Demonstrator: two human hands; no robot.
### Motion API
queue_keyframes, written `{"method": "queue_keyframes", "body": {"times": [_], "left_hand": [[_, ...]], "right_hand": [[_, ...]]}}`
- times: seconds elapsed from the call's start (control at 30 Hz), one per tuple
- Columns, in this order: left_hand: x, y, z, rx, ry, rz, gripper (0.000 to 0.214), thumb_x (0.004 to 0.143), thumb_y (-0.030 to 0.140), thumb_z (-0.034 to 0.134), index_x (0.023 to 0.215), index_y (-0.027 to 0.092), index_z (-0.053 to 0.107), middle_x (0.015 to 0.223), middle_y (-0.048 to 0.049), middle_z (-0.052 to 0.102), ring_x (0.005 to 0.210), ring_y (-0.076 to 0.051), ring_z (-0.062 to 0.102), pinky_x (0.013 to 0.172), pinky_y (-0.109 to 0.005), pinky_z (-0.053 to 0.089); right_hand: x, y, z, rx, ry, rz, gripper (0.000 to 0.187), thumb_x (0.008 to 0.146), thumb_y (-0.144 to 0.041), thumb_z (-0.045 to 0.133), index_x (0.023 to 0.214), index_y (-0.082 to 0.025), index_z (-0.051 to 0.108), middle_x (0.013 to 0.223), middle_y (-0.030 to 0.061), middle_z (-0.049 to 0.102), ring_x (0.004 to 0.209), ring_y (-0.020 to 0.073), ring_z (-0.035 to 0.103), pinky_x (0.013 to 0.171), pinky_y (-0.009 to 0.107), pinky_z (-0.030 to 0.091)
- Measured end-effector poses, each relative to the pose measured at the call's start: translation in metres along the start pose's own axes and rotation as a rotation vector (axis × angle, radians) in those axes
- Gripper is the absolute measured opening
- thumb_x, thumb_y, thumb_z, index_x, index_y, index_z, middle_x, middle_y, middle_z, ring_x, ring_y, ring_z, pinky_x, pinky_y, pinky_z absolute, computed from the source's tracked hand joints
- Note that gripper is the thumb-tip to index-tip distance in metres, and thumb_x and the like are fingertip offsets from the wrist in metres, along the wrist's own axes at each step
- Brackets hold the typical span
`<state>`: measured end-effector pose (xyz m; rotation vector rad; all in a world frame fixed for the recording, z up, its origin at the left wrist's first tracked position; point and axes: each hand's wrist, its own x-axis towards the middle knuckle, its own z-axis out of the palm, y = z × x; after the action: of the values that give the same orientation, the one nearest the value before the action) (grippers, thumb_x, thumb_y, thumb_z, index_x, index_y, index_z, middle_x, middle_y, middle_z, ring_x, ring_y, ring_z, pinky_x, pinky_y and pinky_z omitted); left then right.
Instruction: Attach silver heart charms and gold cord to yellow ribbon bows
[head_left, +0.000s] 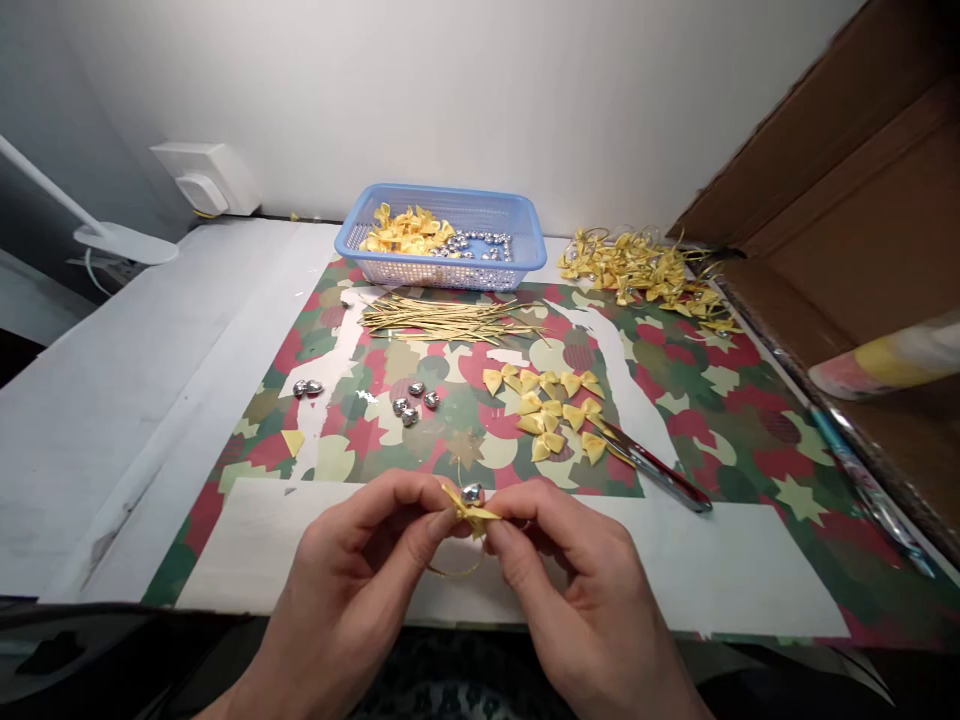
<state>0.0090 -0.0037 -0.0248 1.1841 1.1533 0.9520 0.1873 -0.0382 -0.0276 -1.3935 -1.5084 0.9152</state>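
Note:
Between my two hands, just above the table's front edge, is a yellow ribbon bow (474, 514) with a silver jingle bell (472, 494) at its top and a gold cord (459, 574) looping below. My left hand (367, 570) pinches the bow's left side between thumb and forefinger. The thumb and forefinger of my right hand (574, 575) pinch its right side. Beyond the hands lie several loose bells (409, 416) and, to the right, a group of yellow bows (541, 407). A bundle of gold cords (450, 318) stretches across the mat farther back.
A blue basket (441, 190) holds bows and bells at the back. Finished-looking belled bows (637, 265) form a pile at back right, beside a cardboard box (847, 150). Tweezers (660, 472) lie right of my hands. Two bells (307, 388) and a yellow scrap (293, 442) are left.

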Motion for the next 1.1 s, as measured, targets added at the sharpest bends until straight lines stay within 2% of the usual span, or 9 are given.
{"method": "queue_keyframes", "body": {"times": [0.1,0.23,0.37,0.47,0.53,0.63,0.8,0.97,1.1], "left_hand": [[0.002,0.000,-0.006,-0.031,-0.059,-0.073,0.006,0.097,0.029,0.076,0.101,0.025,0.078,0.095,-0.0008,0.082,0.089,-0.020,0.081,0.080,-0.022,0.067],[0.006,-0.003,-0.007,-0.131,-0.042,-0.029,0.029,0.090,0.020,0.084,0.115,0.030,0.074,0.095,0.0027,0.084,0.085,-0.018,0.083,0.077,-0.020,0.067],[0.009,-0.002,-0.001,-0.089,-0.030,0.063,0.015,0.092,0.019,0.080,0.105,0.027,0.080,0.090,0.0016,0.084,0.082,-0.018,0.081,0.075,-0.020,0.067],[0.009,0.004,0.003,-0.066,-0.075,0.117,0.008,0.094,0.021,0.079,0.099,0.027,0.082,0.096,0.0001,0.084,0.089,-0.019,0.080,0.082,-0.023,0.067],[0.009,0.008,0.004,-0.095,-0.129,0.110,0.013,0.094,0.022,0.079,0.106,0.028,0.081,0.107,-0.0015,0.083,0.098,-0.022,0.080,0.089,-0.026,0.066],[0.007,0.015,0.004,-0.089,-0.213,0.114,0.020,0.093,0.024,0.081,0.112,0.029,0.080,0.115,-0.0030,0.081,0.106,-0.023,0.078,0.095,-0.026,0.064],[-0.002,0.026,0.005,-0.077,-0.188,0.256,0.007,0.093,0.021,0.081,0.088,0.025,0.084,0.100,-0.0031,0.081,0.093,-0.020,0.076,0.083,-0.022,0.063],[-0.020,0.035,0.014,-0.322,-0.339,-0.012,0.007,0.089,0.028,0.088,0.089,0.022,0.084,0.082,-0.0015,0.076,0.068,-0.011,0.069,0.067,-0.016,0.059],[-0.039,0.041,0.027,-0.521,-0.421,-0.194,0.014,0.084,0.026,0.093,0.090,0.019,0.083,0.083,-0.0018,0.074,0.070,-0.010,0.067,0.067,-0.017,0.059]], "right_hand": [[0.001,-0.002,0.000,-0.006,-0.016,0.055,0.022,0.105,-0.023,0.051,0.096,-0.021,0.071,0.079,-0.0008,0.070,0.068,0.0132,0.065,0.059,0.024,0.048],[0.003,-0.005,-0.001,-0.015,-0.008,0.015,0.022,0.106,-0.024,0.049,0.096,-0.022,0.069,0.080,-0.0004,0.071,0.069,0.0132,0.065,0.059,0.023,0.050],[0.002,-0.005,-0.001,-0.048,0.028,-0.066,0.011,0.104,-0.022,0.057,0.108,-0.024,0.067,0.091,-0.0011,0.076,0.077,0.0134,0.072,0.068,0.021,0.057],[0.000,-0.004,-0.001,-0.150,0.185,-0.193,0.014,0.102,-0.014,0.058,0.107,-0.024,0.065,0.090,-0.0019,0.075,0.077,0.0127,0.072,0.070,0.021,0.057],[-0.003,-0.006,-0.002,-0.196,0.272,-0.261,0.015,0.101,-0.010,0.056,0.104,-0.023,0.064,0.087,-0.0023,0.073,0.075,0.0116,0.070,0.069,0.020,0.056],[-0.008,-0.010,-0.005,-0.202,0.286,-0.308,0.015,0.102,-0.010,0.058,0.102,-0.024,0.063,0.086,-0.0028,0.070,0.074,0.0104,0.068,0.068,0.019,0.054],[-0.023,-0.012,-0.017,-0.048,0.270,-0.302,0.015,0.101,-0.016,0.062,0.111,-0.027,0.066,0.096,-0.0014,0.072,0.081,0.0121,0.069,0.071,0.020,0.057],[-0.048,-0.013,-0.033,0.134,0.242,-0.235,0.027,0.106,-0.023,0.057,0.127,-0.036,0.067,0.109,0.0008,0.072,0.092,0.0149,0.072,0.075,0.023,0.060],[-0.069,-0.025,-0.035,0.087,0.161,-0.394,0.056,0.094,-0.007,0.064,0.138,-0.042,0.063,0.137,0.0015,0.065,0.122,0.0183,0.067,0.091,0.025,0.061]]}}
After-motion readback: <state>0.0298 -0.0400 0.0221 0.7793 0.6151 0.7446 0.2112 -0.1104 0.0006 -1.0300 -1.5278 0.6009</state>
